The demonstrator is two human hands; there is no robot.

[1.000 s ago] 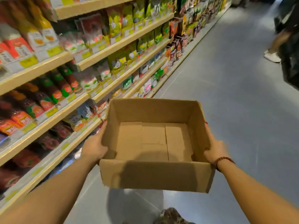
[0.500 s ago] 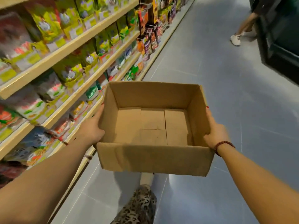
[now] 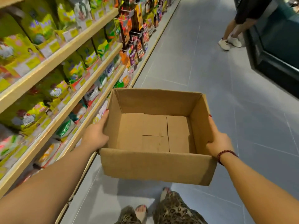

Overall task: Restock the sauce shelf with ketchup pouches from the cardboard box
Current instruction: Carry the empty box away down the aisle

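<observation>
An open brown cardboard box (image 3: 155,165) hangs in the air in front of me, above the aisle floor. Nothing lies inside it; only its folded bottom flaps show. My left hand (image 3: 95,136) grips the box's left wall. My right hand (image 3: 218,141), with a red bead bracelet at the wrist, grips the right wall. Wooden shelves (image 3: 68,46) run along my left, packed with yellow-green and red pouches (image 3: 76,71). No ketchup pouch can be told apart in the blur.
The grey tiled aisle floor (image 3: 202,70) stretches ahead. Another person's legs in white shoes (image 3: 229,41) stand at the far right beside a dark cabinet (image 3: 275,50). My own feet (image 3: 142,210) and patterned trousers show below the box.
I have walked forward along the aisle with the box held in both hands. The red sauce pouches on the left have passed behind; yellow-green packs now line the shelves.
</observation>
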